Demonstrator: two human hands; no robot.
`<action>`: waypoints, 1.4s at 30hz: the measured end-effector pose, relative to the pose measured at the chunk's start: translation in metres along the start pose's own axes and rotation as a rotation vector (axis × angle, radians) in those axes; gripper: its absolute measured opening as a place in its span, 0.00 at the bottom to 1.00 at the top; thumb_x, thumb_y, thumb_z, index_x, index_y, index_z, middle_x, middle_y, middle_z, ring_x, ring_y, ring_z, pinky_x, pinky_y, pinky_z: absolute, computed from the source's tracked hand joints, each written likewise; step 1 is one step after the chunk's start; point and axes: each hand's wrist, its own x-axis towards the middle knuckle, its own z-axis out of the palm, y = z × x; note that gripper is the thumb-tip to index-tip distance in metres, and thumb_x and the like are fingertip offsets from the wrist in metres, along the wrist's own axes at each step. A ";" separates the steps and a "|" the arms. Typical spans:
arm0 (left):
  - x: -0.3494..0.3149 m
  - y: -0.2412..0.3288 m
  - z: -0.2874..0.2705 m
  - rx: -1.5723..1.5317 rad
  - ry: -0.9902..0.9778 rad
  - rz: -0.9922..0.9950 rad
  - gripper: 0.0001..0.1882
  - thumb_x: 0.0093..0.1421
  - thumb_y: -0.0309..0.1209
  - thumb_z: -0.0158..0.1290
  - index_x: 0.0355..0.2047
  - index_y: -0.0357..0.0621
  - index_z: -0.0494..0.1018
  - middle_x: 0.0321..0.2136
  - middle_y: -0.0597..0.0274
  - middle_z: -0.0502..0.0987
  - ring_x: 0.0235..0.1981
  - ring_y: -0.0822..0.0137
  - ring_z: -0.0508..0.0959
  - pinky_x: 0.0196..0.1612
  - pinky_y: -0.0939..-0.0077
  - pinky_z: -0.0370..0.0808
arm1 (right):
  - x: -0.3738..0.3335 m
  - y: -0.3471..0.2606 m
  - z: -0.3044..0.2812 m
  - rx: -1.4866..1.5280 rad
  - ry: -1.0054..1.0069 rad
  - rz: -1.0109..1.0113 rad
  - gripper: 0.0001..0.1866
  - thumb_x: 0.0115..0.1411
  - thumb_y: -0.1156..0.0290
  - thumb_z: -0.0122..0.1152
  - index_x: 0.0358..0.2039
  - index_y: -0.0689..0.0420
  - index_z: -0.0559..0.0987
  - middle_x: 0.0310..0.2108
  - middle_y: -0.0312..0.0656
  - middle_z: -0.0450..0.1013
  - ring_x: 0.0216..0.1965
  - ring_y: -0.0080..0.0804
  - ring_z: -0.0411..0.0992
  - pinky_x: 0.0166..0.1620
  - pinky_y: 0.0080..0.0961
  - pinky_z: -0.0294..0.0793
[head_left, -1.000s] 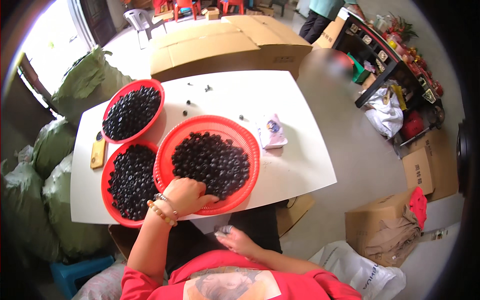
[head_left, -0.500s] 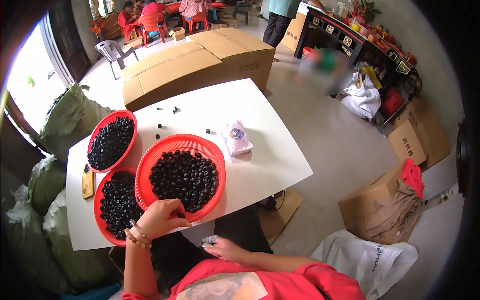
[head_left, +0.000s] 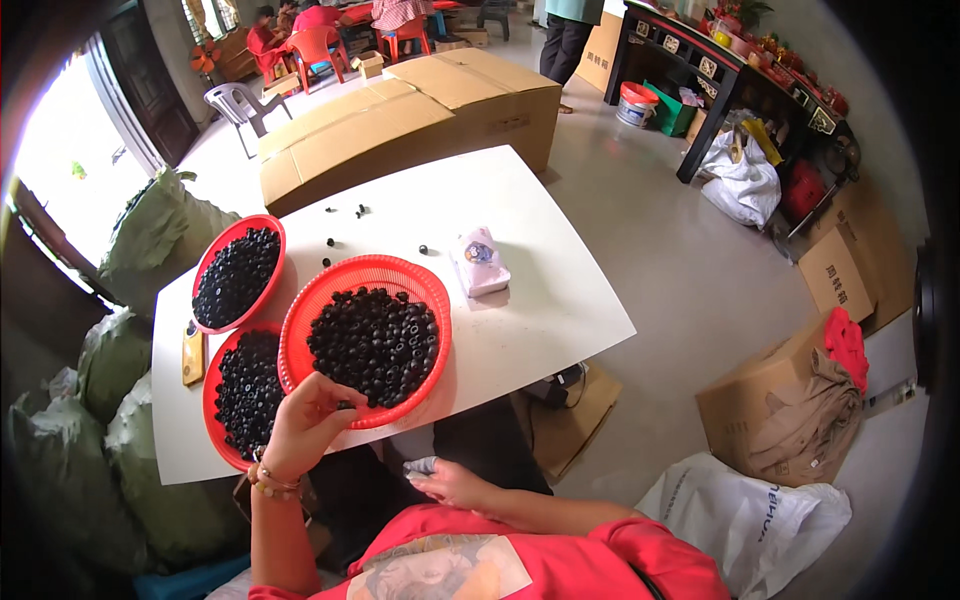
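Observation:
My left hand (head_left: 312, 418) is closed in a pinch on a small black piece (head_left: 346, 405) over the near rim of the large red basket (head_left: 447, 350). That basket holds many small round black pieces (head_left: 375, 340), some with a hole through them. Low in front of my body, beside the table's near edge, my right hand (head_left: 455, 486) has its fingers curled. Something greyish-white (head_left: 420, 467) shows at its fingertips; whether it is held or worn on them I cannot make out. Two more red baskets, an upper (head_left: 283, 262) and a lower (head_left: 212, 425), hold similar black pieces at the left.
On the white table (head_left: 560, 290) lie a pale tissue pack (head_left: 482, 264), a yellow phone (head_left: 193, 357) and several loose black pieces. A large cardboard box (head_left: 400, 130) stands beyond it. Green sacks (head_left: 150, 440) crowd the left; a draped carton (head_left: 735, 400) stands right. People sit farther back.
My left hand has lifted slightly from the basket's near edge, and the black piece in its fingers now shows. My right hand stays low. The whole view has shifted a little.

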 end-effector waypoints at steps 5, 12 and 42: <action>-0.028 0.011 -0.007 -0.283 -0.043 -0.042 0.09 0.48 0.22 0.53 0.29 0.35 0.65 0.28 0.53 0.72 0.27 0.72 0.73 0.27 0.82 0.73 | -0.003 -0.004 -0.004 0.111 0.000 0.054 0.16 0.52 0.67 0.56 0.41 0.55 0.66 0.16 0.26 0.60 0.12 0.10 0.50 0.14 0.09 0.48; -0.062 -0.024 -0.008 -0.583 0.074 -0.060 0.13 0.53 0.33 0.50 0.34 0.35 0.66 0.25 0.54 0.71 0.19 0.67 0.73 0.24 0.76 0.74 | -0.010 -0.017 0.010 0.154 -0.171 -0.034 0.19 0.55 0.70 0.51 0.48 0.51 0.63 0.20 0.24 0.59 0.14 0.09 0.50 0.16 0.06 0.48; -0.077 -0.069 0.027 -1.038 0.132 -0.126 0.08 0.52 0.23 0.49 0.32 0.38 0.63 0.26 0.60 0.71 0.22 0.74 0.72 0.26 0.83 0.72 | -0.031 -0.067 0.049 -0.076 -0.184 -0.339 0.22 0.55 0.76 0.48 0.49 0.64 0.56 0.39 0.39 0.65 0.41 0.18 0.62 0.44 0.16 0.60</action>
